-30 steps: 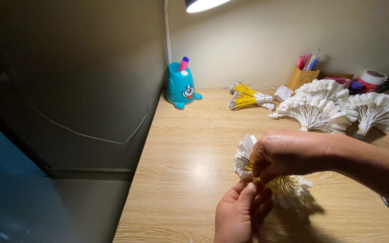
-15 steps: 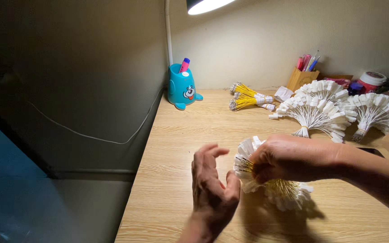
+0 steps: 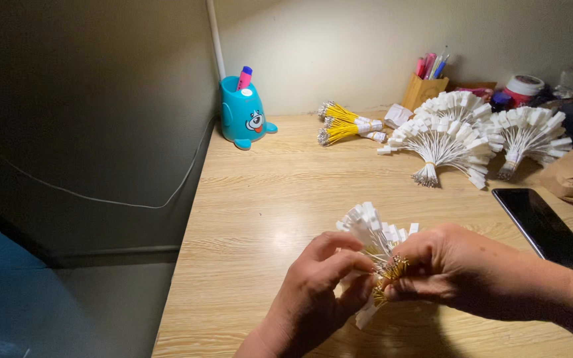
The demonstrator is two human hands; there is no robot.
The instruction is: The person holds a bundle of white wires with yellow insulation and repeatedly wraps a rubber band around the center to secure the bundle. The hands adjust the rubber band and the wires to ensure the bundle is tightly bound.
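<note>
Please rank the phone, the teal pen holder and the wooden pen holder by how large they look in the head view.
1. Phone, though it lies nearer the camera.
2. Teal pen holder.
3. Wooden pen holder, farthest back.

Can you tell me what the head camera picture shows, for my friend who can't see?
Two hands, left hand and right hand, pinch a bundle of yellow wires with white tags over a wooden desk. More bundles lie behind.

A home desk: wooden desktop [image 3: 266,192], pen holder [image 3: 243,113], phone [image 3: 545,229].
</note>
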